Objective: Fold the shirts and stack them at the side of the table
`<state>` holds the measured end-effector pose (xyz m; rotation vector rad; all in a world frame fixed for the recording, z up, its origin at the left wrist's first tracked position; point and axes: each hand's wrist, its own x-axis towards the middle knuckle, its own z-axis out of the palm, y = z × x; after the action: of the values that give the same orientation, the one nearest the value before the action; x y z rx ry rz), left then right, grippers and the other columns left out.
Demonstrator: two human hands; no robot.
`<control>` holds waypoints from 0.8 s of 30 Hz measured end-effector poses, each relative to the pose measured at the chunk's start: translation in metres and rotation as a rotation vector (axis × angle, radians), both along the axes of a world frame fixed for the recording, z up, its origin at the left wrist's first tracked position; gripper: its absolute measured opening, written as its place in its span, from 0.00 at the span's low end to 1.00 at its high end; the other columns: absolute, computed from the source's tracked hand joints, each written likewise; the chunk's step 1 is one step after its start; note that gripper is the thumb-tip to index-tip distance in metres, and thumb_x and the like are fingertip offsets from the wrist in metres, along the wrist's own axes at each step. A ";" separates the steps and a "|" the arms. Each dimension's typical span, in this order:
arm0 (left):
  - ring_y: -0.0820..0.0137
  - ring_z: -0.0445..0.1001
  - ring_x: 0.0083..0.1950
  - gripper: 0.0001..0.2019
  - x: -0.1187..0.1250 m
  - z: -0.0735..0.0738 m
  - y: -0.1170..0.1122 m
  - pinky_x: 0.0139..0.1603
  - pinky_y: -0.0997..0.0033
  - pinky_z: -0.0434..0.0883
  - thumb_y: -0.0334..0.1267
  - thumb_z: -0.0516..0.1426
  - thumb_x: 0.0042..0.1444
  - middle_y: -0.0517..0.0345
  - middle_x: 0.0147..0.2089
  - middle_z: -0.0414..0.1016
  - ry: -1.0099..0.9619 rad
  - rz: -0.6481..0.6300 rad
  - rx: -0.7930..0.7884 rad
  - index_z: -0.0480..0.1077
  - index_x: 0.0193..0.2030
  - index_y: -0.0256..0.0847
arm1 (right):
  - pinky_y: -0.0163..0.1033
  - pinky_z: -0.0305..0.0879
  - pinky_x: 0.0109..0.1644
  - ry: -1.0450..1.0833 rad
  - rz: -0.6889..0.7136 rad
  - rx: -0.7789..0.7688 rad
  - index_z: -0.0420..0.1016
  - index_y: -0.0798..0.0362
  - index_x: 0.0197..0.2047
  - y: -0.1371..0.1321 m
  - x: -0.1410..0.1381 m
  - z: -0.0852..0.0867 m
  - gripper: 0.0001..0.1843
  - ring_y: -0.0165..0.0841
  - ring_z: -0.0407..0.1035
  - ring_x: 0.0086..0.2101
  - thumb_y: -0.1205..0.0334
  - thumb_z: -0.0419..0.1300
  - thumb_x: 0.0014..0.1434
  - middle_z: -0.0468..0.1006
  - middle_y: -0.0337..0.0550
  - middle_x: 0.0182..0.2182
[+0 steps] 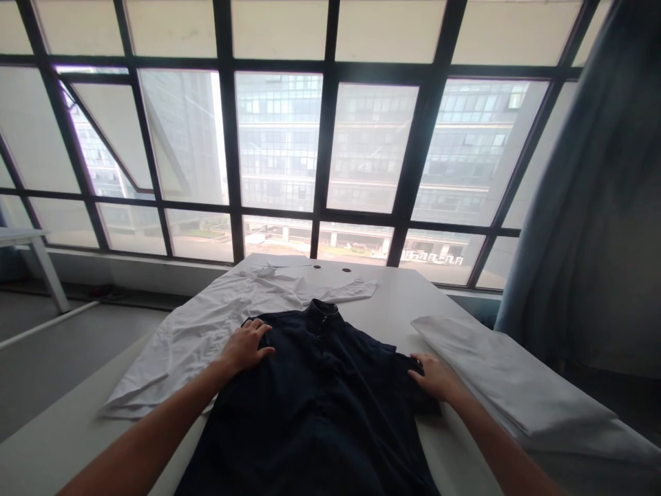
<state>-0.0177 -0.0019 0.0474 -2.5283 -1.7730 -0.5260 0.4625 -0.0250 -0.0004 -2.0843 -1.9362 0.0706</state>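
Observation:
A dark navy collared shirt lies spread in front of me, its collar pointing away toward the window. My left hand rests on the left shoulder of the shirt, fingers stretched and thumb apart. On the other side, my right hand touches the short right sleeve, its thumb and fingers spread. Both palms are turned down and largely hidden. The shirt's lower part runs out of the bottom of the view.
White garments lie crumpled on the left of the white table. Folded white cloth is stacked along the right. Behind the table stands a large paned window; a blue-grey curtain hangs at right. Another table is at far left.

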 end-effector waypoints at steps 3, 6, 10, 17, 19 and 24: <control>0.53 0.72 0.55 0.16 -0.006 -0.011 0.030 0.53 0.58 0.70 0.41 0.60 0.55 0.45 0.52 0.74 0.127 0.121 -0.082 0.75 0.50 0.41 | 0.42 0.67 0.49 -0.032 0.010 -0.090 0.78 0.54 0.49 0.021 0.009 -0.001 0.17 0.43 0.75 0.46 0.60 0.59 0.58 0.81 0.52 0.44; 0.57 0.77 0.48 0.10 -0.023 -0.016 0.041 0.47 0.63 0.71 0.33 0.56 0.55 0.48 0.46 0.79 0.140 0.152 -0.187 0.77 0.42 0.42 | 0.42 0.67 0.45 -0.102 -0.079 -0.111 0.79 0.53 0.45 0.026 0.013 0.016 0.13 0.45 0.75 0.45 0.62 0.59 0.58 0.81 0.52 0.42; 0.59 0.77 0.47 0.10 -0.050 -0.011 0.046 0.47 0.65 0.70 0.33 0.53 0.56 0.49 0.43 0.80 0.031 0.139 -0.188 0.76 0.38 0.40 | 0.42 0.67 0.42 -0.194 -0.238 -0.033 0.78 0.53 0.47 0.027 0.019 0.040 0.14 0.47 0.75 0.44 0.61 0.56 0.61 0.80 0.56 0.44; 0.59 0.76 0.42 0.20 -0.030 -0.011 0.030 0.39 0.68 0.69 0.55 0.60 0.50 0.51 0.41 0.78 0.043 0.036 -0.249 0.74 0.41 0.40 | 0.42 0.68 0.44 -0.351 -0.331 -0.125 0.76 0.60 0.51 0.030 0.003 0.035 0.20 0.44 0.77 0.44 0.74 0.47 0.63 0.74 0.64 0.50; 0.59 0.76 0.44 0.14 -0.020 -0.015 0.025 0.40 0.68 0.68 0.49 0.58 0.54 0.50 0.42 0.78 0.083 0.019 -0.243 0.74 0.37 0.40 | 0.44 0.68 0.43 -0.346 -0.366 -0.152 0.77 0.63 0.51 0.032 -0.008 0.033 0.20 0.46 0.77 0.44 0.76 0.47 0.62 0.73 0.67 0.50; 0.59 0.76 0.43 0.17 -0.009 -0.023 0.014 0.39 0.68 0.68 0.52 0.60 0.53 0.49 0.43 0.77 0.068 -0.054 -0.275 0.73 0.39 0.40 | 0.43 0.66 0.46 -0.337 -0.240 -0.083 0.73 0.58 0.55 0.030 -0.059 0.036 0.18 0.44 0.74 0.47 0.66 0.50 0.66 0.70 0.63 0.54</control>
<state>-0.0265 0.0126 0.0241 -2.7387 -1.8735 -0.2045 0.4039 0.0053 0.0357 -2.5017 -1.8652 -0.2724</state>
